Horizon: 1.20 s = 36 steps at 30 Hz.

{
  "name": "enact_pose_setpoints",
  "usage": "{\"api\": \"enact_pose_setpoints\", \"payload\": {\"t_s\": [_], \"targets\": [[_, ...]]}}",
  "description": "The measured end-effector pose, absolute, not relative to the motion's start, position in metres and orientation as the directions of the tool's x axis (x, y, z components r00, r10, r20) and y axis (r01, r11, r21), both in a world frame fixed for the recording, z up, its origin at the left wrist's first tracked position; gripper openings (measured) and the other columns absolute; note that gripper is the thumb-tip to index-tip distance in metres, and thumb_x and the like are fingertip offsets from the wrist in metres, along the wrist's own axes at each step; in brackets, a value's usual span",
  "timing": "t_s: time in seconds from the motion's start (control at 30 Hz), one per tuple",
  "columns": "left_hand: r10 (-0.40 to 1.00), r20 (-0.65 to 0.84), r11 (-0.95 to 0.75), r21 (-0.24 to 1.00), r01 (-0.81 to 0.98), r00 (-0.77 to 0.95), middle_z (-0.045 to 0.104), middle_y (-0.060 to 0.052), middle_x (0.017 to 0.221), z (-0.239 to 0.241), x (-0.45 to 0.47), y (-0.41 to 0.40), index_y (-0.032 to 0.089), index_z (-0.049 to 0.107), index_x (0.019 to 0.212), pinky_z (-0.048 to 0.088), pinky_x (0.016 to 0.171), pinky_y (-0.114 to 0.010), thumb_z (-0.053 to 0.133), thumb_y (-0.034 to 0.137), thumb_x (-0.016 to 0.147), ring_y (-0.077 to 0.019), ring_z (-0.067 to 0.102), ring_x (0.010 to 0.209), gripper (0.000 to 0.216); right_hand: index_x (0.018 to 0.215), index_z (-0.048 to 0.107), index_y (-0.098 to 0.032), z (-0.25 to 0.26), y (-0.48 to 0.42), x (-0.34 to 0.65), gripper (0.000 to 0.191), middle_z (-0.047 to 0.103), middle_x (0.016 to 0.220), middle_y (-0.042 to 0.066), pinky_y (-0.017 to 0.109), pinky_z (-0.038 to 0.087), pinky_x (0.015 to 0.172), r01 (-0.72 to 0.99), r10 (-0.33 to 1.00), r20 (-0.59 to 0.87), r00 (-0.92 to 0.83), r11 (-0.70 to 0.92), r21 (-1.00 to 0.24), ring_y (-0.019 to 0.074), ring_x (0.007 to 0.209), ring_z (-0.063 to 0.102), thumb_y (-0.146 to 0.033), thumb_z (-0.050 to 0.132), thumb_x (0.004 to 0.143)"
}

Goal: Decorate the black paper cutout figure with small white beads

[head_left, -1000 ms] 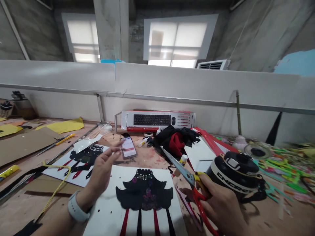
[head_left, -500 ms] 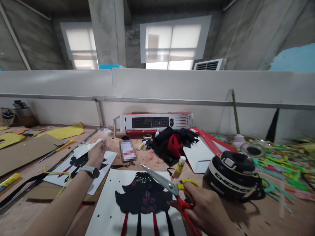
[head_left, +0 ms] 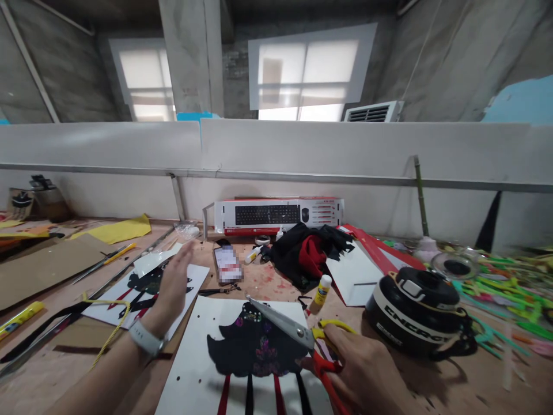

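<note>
My right hand [head_left: 367, 374] grips a pair of scissors [head_left: 298, 334] with red and yellow handles; the blades are closed and point left over a black paper figure [head_left: 254, 349] glued on a white sheet [head_left: 190, 374]. My left hand [head_left: 173, 285], a watch on its wrist, hovers with fingers stretched out above a second white sheet [head_left: 190, 276] carrying a black and red cut-out. Just beyond that hand lie a phone [head_left: 227, 264] and a piece of clear plastic [head_left: 151, 262].
A glue stick [head_left: 322, 288] stands by a heap of black and red cloth [head_left: 309, 253]. A black and white bottle [head_left: 421, 314] lies at right, green paper scraps [head_left: 501, 288] beyond it. A keyboard box [head_left: 279, 214] leans on the white partition. Cardboard [head_left: 38, 265] and yellow paper [head_left: 114, 229] lie left.
My left hand has lifted off the left sheet and opened, fingers pointing away. My right hand has shifted the scissors slightly toward me and left over the black figure.
</note>
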State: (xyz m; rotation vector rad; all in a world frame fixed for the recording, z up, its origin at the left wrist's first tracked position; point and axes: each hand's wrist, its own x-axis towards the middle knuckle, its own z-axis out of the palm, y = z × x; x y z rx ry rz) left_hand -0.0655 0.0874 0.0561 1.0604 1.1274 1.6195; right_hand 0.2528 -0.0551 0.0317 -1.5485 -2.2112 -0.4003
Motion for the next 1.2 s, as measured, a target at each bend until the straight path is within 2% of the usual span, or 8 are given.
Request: {"api": "enact_pose_setpoints", "payload": {"t_s": [0.1, 0.17, 0.23, 0.47, 0.8, 0.97, 1.1, 1.2], "targets": [[0.997, 0.076, -0.073, 0.975, -0.209, 0.007, 0.072, -0.014, 0.115, 0.047, -0.043, 0.046, 0.014, 0.075, 0.101, 0.040, 0.107, -0.045, 0.051, 0.048, 0.091, -0.0293, 0.062, 0.114, 0.043, 0.080, 0.057, -0.021, 0.030, -0.054, 0.251, 0.013, 0.069, 0.062, 0.003, 0.027, 0.040, 0.049, 0.939, 0.813, 0.492, -0.310, 0.342, 0.027, 0.0228, 0.054, 0.068, -0.030, 0.063, 0.073], [0.985, 0.014, 0.024, 0.976, -0.216, 0.173, 0.071, -0.012, 0.119, 0.040, -0.032, 0.024, 0.016, 0.075, 0.105, 0.033, 0.113, -0.043, 0.046, 0.057, 0.091, -0.0281, 0.058, 0.121, 0.051, 0.079, 0.055, -0.022, 0.029, -0.053, 0.250, 0.015, 0.068, 0.060, 0.002, 0.027, 0.040, 0.047, 0.940, 0.805, 0.503, -0.316, 0.339, 0.048, 0.0226, 0.052, 0.067, -0.033, 0.064, 0.074], [0.968, -0.026, 0.084, 0.970, -0.229, 0.248, 0.070, -0.011, 0.121, 0.032, -0.026, 0.010, 0.018, 0.075, 0.104, 0.032, 0.113, -0.042, 0.046, 0.060, 0.090, -0.0284, 0.056, 0.123, 0.053, 0.076, 0.054, -0.022, 0.030, -0.053, 0.248, 0.016, 0.067, 0.058, 0.001, 0.027, 0.039, 0.046, 0.934, 0.800, 0.498, -0.336, 0.349, 0.070, 0.0221, 0.050, 0.067, -0.033, 0.066, 0.073], [0.956, -0.086, 0.163, 0.950, -0.265, 0.280, 0.073, -0.009, 0.113, 0.027, -0.027, 0.002, 0.019, 0.075, 0.100, 0.033, 0.110, -0.048, 0.050, 0.064, 0.087, -0.0311, 0.060, 0.114, 0.053, 0.071, 0.048, -0.023, 0.034, -0.055, 0.244, 0.015, 0.064, 0.053, -0.001, 0.025, 0.035, 0.044, 0.910, 0.793, 0.463, -0.397, 0.405, 0.086, 0.0200, 0.045, 0.064, -0.025, 0.063, 0.071], [0.938, -0.061, 0.155, 0.954, -0.255, 0.342, 0.071, -0.010, 0.116, 0.036, -0.028, -0.004, 0.018, 0.075, 0.103, 0.037, 0.107, -0.043, 0.044, 0.061, 0.091, -0.0306, 0.058, 0.116, 0.054, 0.070, 0.049, -0.022, 0.033, -0.059, 0.236, 0.027, 0.065, 0.057, 0.001, 0.024, 0.037, 0.049, 0.928, 0.924, 0.229, -0.306, 0.343, -0.145, 0.0199, 0.051, 0.064, -0.042, 0.062, 0.082], [0.946, -0.006, 0.097, 0.959, -0.266, 0.325, 0.073, -0.009, 0.114, 0.038, -0.030, -0.006, 0.019, 0.076, 0.100, 0.037, 0.108, -0.042, 0.046, 0.059, 0.091, -0.0301, 0.058, 0.118, 0.051, 0.065, 0.051, -0.021, 0.041, -0.060, 0.227, 0.033, 0.065, 0.057, 0.001, 0.022, 0.033, 0.048, 0.917, 0.961, 0.083, -0.262, 0.275, -0.289, 0.0168, 0.050, 0.060, -0.047, 0.063, 0.081], [0.944, -0.002, 0.101, 0.954, -0.283, 0.329, 0.074, -0.009, 0.110, 0.037, -0.030, -0.004, 0.019, 0.077, 0.097, 0.041, 0.104, -0.042, 0.046, 0.056, 0.092, -0.0301, 0.059, 0.116, 0.048, 0.064, 0.053, -0.020, 0.052, -0.060, 0.221, 0.030, 0.065, 0.059, 0.001, 0.022, 0.030, 0.049, 0.922, 0.976, -0.070, -0.205, 0.169, -0.347, 0.0160, 0.053, 0.055, -0.043, 0.068, 0.075], [0.941, 0.029, 0.079, 0.951, -0.299, 0.338, 0.074, -0.010, 0.109, 0.038, -0.029, -0.004, 0.018, 0.077, 0.096, 0.041, 0.104, -0.042, 0.047, 0.053, 0.092, -0.0300, 0.060, 0.114, 0.046, 0.065, 0.053, -0.019, 0.054, -0.060, 0.220, 0.029, 0.064, 0.061, 0.000, 0.021, 0.031, 0.049, 0.888, 0.961, -0.176, -0.212, 0.114, -0.445, 0.0147, 0.055, 0.052, -0.043, 0.067, 0.074]]}}
